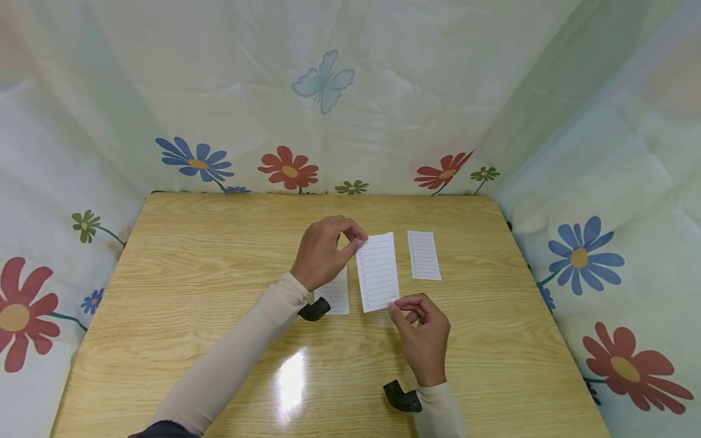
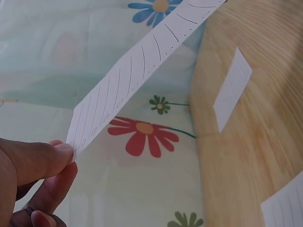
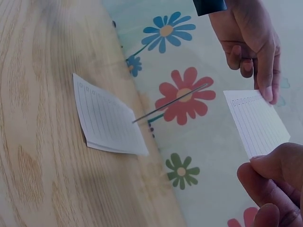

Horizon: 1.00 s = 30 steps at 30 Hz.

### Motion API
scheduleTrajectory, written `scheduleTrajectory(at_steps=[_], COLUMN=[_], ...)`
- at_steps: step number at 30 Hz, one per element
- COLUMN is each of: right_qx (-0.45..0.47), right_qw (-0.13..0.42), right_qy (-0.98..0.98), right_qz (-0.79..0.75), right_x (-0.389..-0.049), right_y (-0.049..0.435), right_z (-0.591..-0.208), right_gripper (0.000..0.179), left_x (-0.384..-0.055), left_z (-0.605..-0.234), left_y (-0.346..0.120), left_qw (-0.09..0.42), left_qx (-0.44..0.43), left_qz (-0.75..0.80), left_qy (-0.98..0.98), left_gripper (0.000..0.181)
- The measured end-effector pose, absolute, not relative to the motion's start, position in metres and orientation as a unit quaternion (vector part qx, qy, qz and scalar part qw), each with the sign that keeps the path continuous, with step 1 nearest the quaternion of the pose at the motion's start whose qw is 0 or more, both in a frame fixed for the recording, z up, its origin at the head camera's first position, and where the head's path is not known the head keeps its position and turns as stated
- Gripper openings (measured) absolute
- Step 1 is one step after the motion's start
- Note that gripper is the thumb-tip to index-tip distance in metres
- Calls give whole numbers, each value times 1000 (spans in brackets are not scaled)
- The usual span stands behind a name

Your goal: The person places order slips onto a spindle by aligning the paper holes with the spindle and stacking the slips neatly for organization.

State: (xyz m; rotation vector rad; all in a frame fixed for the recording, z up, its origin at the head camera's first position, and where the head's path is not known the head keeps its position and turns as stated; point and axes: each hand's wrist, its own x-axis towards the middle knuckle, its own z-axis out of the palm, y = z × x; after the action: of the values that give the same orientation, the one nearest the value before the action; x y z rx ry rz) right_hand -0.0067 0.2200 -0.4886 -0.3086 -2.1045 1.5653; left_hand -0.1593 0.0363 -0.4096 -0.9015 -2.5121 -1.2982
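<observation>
A lined paper sheet point(image 1: 378, 274) with a column of small checkboxes is held above the table by both hands. My left hand point(image 1: 328, 249) pinches its upper left corner between thumb and fingers. At the opposite, lower right corner, my right hand point(image 1: 424, 331) has its own thumb-and-finger pinch. In the left wrist view the held sheet point(image 2: 137, 71) looks slightly bowed. Below the left hand lies a small stack of similar sheets point(image 1: 335, 298), partly hidden by that hand and wrist. A narrower-looking lined sheet point(image 1: 423, 255) lies flat to the right of the held one.
All of this is over a wooden table point(image 1: 219, 243), with a flowered curtain point(image 1: 383, 121) along its back and sides. A thin dark rod-like line point(image 3: 170, 103) shows beside the stack in the right wrist view; its kind is unclear. Black wrist mounts point(image 1: 402, 396) sit on both sleeves.
</observation>
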Motion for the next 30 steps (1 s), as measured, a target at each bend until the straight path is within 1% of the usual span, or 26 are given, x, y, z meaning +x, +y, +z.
scheduleTrajectory(at_steps=[13,30], right_qx=[-107,-70], right_qw=[239,234], right_qy=[-778,-774], right_qz=[572,584], right_x=[-10,-18], right_y=[210,197], right_z=[-489,-487], right_gripper=[13,13], left_x=[-162,-168], left_z=[-412,-413], left_y=[23,4], left_qw=[83,76], left_qx=[-283,-270], left_qz=[-442,-448], left_qy=[-847,-849], left_gripper=[4,4])
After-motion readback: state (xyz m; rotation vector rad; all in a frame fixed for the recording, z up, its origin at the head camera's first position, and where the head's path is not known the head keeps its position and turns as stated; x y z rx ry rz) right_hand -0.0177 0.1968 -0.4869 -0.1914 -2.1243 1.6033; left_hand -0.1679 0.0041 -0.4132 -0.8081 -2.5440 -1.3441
